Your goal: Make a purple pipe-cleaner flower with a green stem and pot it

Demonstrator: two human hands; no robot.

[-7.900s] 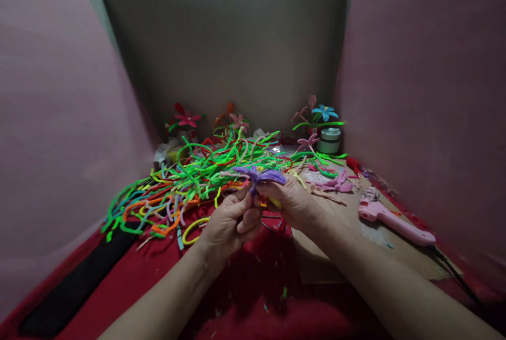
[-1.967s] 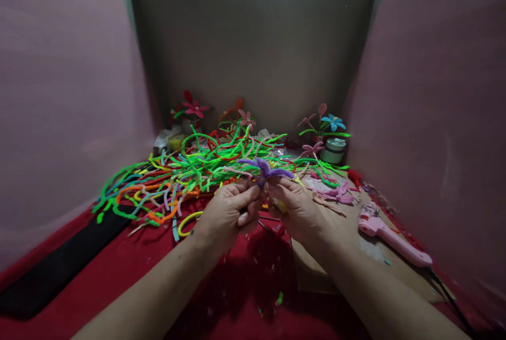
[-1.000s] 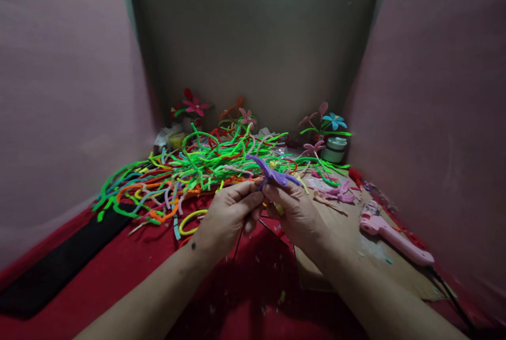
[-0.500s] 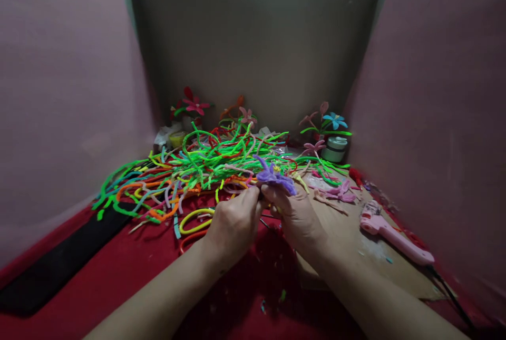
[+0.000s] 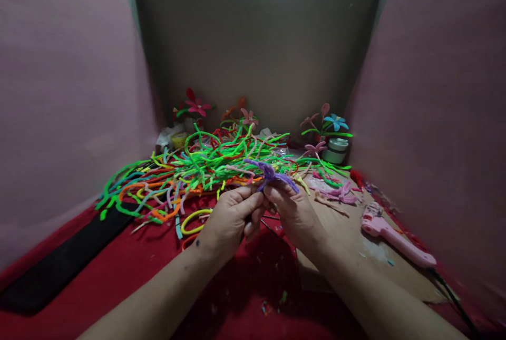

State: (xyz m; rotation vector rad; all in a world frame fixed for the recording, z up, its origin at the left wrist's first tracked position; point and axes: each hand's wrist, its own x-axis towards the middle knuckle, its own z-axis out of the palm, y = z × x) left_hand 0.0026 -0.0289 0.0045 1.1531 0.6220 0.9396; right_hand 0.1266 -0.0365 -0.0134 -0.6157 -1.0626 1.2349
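A purple pipe-cleaner flower (image 5: 272, 174) is held up between my two hands, its petals spread above the fingertips. My left hand (image 5: 233, 213) pinches it from the left at its base. From the other side my right hand (image 5: 296, 211) grips it with thumb and fingers closed. The flower's underside is hidden by the fingers. Behind the hands spreads a heap of pipe cleaners (image 5: 221, 155), mostly green. A yellow loop (image 5: 193, 220) lies just left of my left hand.
To the right, a pink glue gun (image 5: 399, 237) lies on a cardboard sheet (image 5: 340, 253) beside pink pipe-cleaner pieces (image 5: 340, 192). A black strip (image 5: 67, 261) rests on the red cloth (image 5: 130, 271) at left. Finished-looking flowers (image 5: 336, 122) and a small jar (image 5: 335, 150) stand at the back.
The purple flower has turned in my hands, its petals now seen more from the side. My left hand has rolled over, showing its thumb and fingers more.
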